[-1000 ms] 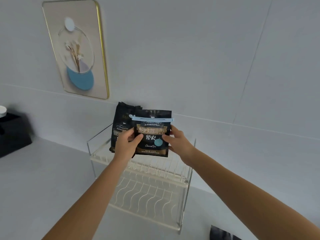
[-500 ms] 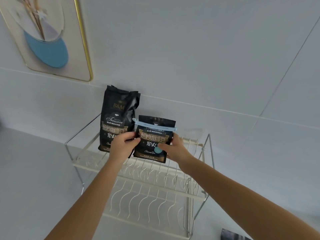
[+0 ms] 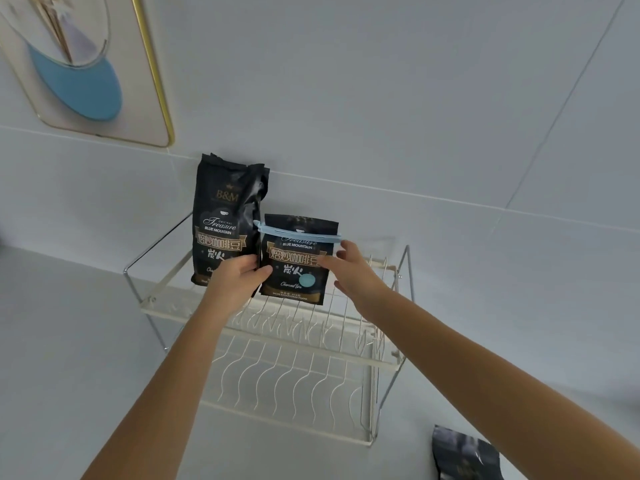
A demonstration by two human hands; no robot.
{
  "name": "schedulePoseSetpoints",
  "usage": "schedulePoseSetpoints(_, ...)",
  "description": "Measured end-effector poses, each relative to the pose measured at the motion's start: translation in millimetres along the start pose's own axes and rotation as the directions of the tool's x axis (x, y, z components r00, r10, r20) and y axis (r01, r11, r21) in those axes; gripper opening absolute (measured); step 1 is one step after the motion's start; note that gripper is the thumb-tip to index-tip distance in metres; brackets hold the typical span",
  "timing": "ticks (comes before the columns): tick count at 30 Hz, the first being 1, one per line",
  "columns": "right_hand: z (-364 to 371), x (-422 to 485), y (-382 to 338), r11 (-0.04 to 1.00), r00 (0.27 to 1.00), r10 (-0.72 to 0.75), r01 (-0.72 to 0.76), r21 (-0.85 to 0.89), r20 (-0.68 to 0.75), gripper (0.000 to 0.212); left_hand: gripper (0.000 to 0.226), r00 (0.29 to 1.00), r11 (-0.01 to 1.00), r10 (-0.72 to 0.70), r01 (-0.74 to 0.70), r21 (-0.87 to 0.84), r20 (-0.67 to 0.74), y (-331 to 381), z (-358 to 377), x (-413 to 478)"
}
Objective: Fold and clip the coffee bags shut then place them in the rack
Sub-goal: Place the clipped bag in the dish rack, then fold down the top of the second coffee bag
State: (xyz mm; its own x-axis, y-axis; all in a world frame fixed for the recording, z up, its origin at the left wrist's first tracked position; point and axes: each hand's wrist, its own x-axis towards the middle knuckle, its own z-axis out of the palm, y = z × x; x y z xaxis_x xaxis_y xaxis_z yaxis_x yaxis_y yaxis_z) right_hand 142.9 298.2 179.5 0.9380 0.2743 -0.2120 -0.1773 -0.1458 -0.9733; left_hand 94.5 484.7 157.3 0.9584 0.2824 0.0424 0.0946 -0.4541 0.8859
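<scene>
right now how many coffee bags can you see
3. Tall unclipped coffee bag on the rack top tier, left; clipped coffee bag beside it; third coffee bag at bottom right, cropped. More may be offscreen.

L hand (image 3: 239, 277) bare | R hand (image 3: 355, 271) bare | L forearm (image 3: 166, 375) bare to frame edge | R forearm (image 3: 485, 358) ditto

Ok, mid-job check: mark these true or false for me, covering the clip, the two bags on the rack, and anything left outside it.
1. A blue clip spans the top of the shorter bag. True.
2. The taller bag is clipped too. False: no clip shows on it.
3. Both bags stand on the lower tier of the rack. False: they stand on the upper tier.
4. A third bag lies outside the rack. True.
</scene>
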Motion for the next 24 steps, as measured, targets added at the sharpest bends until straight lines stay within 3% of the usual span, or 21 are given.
schedulePoseSetpoints(3,-16.4,-18.7,-21.3,0.99,0.992,-0.126,0.124,-0.066,-0.031,0.067,0.039,0.997,0.991,0.06,-0.052,0.127,-0.055,23.6,-4.1,-15.3)
schedulePoseSetpoints(7,-43.3,-54.8,-41.5,0.931,0.937,-0.341,0.327,-0.163,-0.067,0.067,0.068,0.98,0.96,0.174,-0.147,0.24,-0.094,65.1,8.2,-41.2)
schedulePoseSetpoints(15,-110.4,-124.4,-19.1,0.749,0.839,-0.544,0.486,-0.449,0.001,0.061,0.069,0.898,0.875,0.439,-0.416,0.246,-0.042,118.8,93.1,-100.1)
schedulePoseSetpoints(18,-146.1,-139.8,4.4,0.731,0.85,-0.527,0.453,-0.51,-0.001,0.056,0.066,0.888,0.874,0.461,-0.451,0.183,-0.014,125.5,128.5,-122.5)
schedulePoseSetpoints(21,-185.0,-150.5,44.0,0.787,0.908,-0.415,0.331,-0.52,-0.05,0.055,0.056,0.883,0.88,0.47,-0.469,0.074,0.011,121.0,166.8,-148.8)
schedulePoseSetpoints(24,-214.9,-160.8,95.7,0.864,0.962,-0.245,0.159,-0.478,-0.123,0.055,0.045,0.939,0.957,0.29,-0.278,-0.087,0.186,100.6,211.8,-172.2)
